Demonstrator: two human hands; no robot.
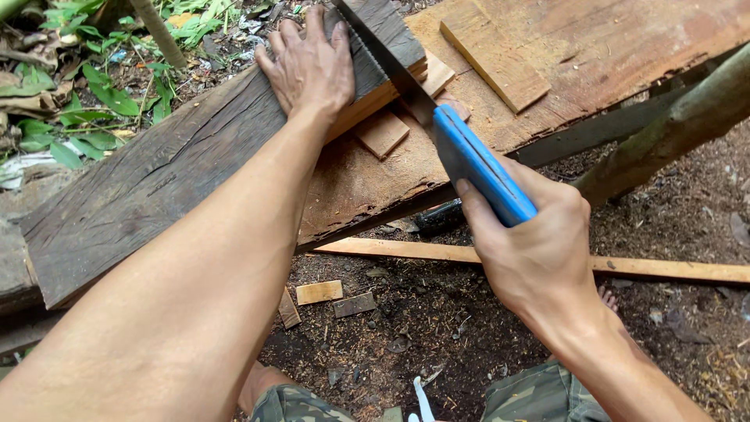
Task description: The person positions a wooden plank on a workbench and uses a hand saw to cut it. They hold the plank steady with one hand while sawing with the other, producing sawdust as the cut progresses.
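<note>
Two hands are at work over a rough wooden bench (547,86); the left hand (308,66) lies flat, fingers spread, pressing down on a dark weathered plank (156,180) that runs slantwise across the bench; the right hand (531,250) is closed around the blue handle of a handsaw (469,156), whose blade reaches up and left, its edge set into the plank just beside the left hand's fingers; a short pale offcut (484,55) lies on the bench to the right; small wood scraps (319,292) and a long thin strip (672,268) rest on the sawdust-strewn ground below; green leaves (86,94) show at upper left.
</note>
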